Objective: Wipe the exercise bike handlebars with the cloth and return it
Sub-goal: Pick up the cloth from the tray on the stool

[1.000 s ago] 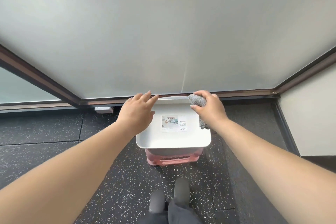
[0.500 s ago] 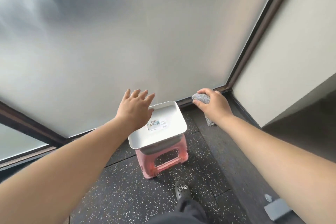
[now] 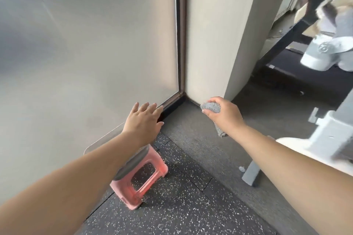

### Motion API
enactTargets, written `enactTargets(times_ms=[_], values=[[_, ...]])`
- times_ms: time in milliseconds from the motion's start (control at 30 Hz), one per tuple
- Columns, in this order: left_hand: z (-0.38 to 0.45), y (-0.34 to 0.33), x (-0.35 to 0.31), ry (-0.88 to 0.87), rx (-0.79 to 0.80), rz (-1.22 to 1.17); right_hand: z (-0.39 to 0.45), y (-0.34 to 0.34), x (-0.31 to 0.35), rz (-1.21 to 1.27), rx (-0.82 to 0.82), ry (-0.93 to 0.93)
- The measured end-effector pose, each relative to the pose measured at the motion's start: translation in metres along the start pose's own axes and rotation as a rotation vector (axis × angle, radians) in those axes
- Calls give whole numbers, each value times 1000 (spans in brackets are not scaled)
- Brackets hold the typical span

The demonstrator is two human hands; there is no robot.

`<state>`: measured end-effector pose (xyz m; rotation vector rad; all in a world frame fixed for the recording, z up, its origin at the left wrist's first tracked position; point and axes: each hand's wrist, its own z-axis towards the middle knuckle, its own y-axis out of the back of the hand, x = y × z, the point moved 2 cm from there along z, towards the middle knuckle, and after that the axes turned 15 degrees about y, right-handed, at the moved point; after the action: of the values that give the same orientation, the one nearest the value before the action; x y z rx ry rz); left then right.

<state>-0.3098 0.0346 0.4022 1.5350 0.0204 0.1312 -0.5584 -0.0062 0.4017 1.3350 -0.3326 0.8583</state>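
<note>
My right hand point(image 3: 224, 113) grips a grey cloth point(image 3: 212, 108), bunched in the fingers with one end hanging below the wrist. It hovers over the dark floor near the wall corner. My left hand point(image 3: 143, 120) is held flat with fingers spread, holding nothing, above the far end of a white tray point(image 3: 101, 139). The tray rests on a pink stool point(image 3: 142, 173) and my left forearm covers most of it. At the right edge, blurred grey and white parts of an exercise machine point(image 3: 328, 139) show; no handlebars are visible.
A frosted glass wall point(image 3: 86, 44) fills the left, meeting a beige wall point(image 3: 215, 34) at a brown frame. Speckled black rubber floor point(image 3: 181, 206) lies below. A dark slanted frame point(image 3: 286, 32) and pale blurred equipment stand at the upper right. A grey foot point(image 3: 251, 174) rests on the floor.
The view has swung to the right, so the stool and tray now sit lower left. My right hand carried the cloth off the tray; my left hand lifted away from the tray.
</note>
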Motion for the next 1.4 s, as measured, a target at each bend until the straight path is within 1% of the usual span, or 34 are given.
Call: enactTargets(times_ms=[133, 267, 433, 567, 767, 867, 1067, 1200, 1300, 1400], values=[[4, 6, -71, -75, -19, -21, -28, 58, -40, -29, -76, -37], [6, 3, -139, -96, -30, -38, -57, 115, -83, -55, -128, -79], [2, 5, -212, -101, -34, -77, -91, 177, -133, -39, -153, -101], [2, 12, -257, -91, -73, -123, -101, 213, -163, -25, -150, -136], [11, 39, -305, -96, -147, -258, -96, 256, -176, 45, -216, -55], [24, 59, -325, -107, -160, -352, -83, 276, -177, 39, -258, 3], [66, 95, -362, -179, -114, -613, -42, 313, -180, 25, -300, 102], [93, 113, -385, -235, -105, -717, -16, 336, -183, 21, -335, 137], [112, 124, -400, -246, -65, -839, 0, 350, -190, 32, -372, 157], [125, 134, -413, -255, -36, -881, 14, 358, -202, 60, -386, 153]])
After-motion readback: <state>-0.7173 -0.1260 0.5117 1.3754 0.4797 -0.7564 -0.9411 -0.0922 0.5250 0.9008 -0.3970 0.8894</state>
